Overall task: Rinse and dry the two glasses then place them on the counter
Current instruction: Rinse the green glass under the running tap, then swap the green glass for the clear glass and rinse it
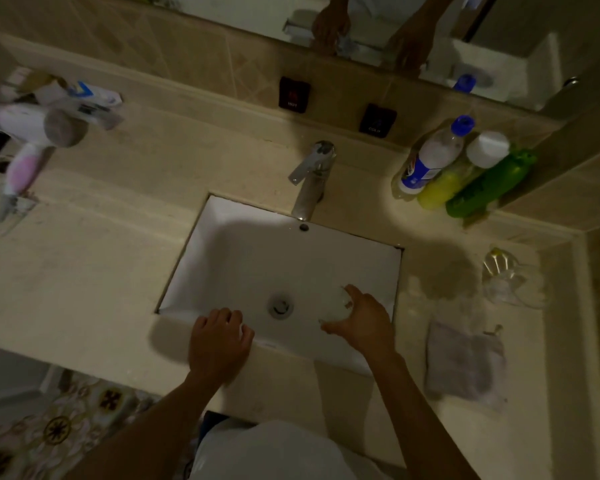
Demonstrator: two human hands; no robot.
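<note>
Glasses: one in right hand, one on counter

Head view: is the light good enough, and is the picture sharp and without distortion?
Head view: dim and warm overall; the hands cast soft shadows into the sink; the glass in the right hand is smeared and hard to read; the cloth is motion-blurred; wide-angle bending skews the counter edges.

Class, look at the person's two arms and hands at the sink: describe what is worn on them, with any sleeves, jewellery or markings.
Both the left hand and the right hand are bare, with no gloves. No rings, watch or bracelets show in this dim view. The forearms are uncovered down to the frame's bottom edge, so no sleeves are visible. No markings can be made out.
</note>
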